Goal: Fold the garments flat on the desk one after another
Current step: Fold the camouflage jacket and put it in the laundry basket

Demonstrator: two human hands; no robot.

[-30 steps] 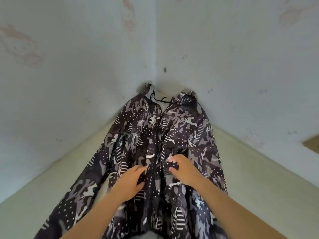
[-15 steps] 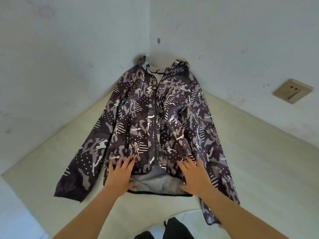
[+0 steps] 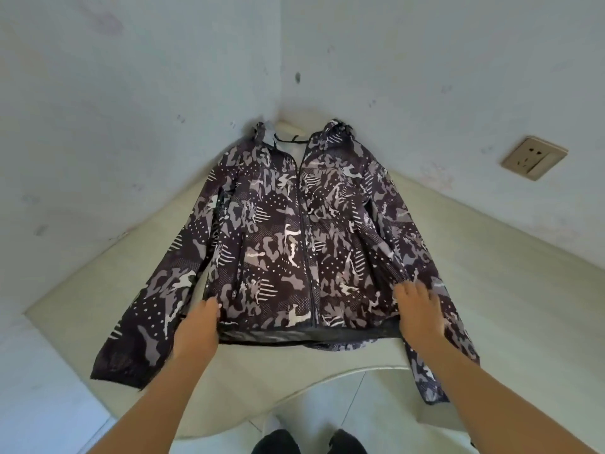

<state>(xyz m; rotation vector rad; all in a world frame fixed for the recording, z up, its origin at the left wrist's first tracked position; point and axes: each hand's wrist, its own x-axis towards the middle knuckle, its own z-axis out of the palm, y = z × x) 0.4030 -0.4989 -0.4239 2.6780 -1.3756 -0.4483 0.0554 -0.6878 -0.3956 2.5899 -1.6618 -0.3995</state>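
Head view: we have slid outward along the hem; our left hand [image 3: 196, 326] pinches the jacket [image 3: 278, 240] at one corner, our right hand [image 3: 417, 311] presses flat, fingers straight. It lies spread on the desk [image 3: 497, 276], ready to fold.

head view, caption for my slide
Left hand grips the camouflage jacket hem; right hand presses it flat on the desk

Seen from the wearer's own head camera, the left forearm [image 3: 167, 391] and the right forearm [image 3: 474, 391] are both bare along all of their visible length, from the wrist to the lower edge of the picture. Low in the middle, between the arms, are two rounded black shapes [image 3: 276, 442]. They may be dark trousers or shoes, but too little shows to tell which.
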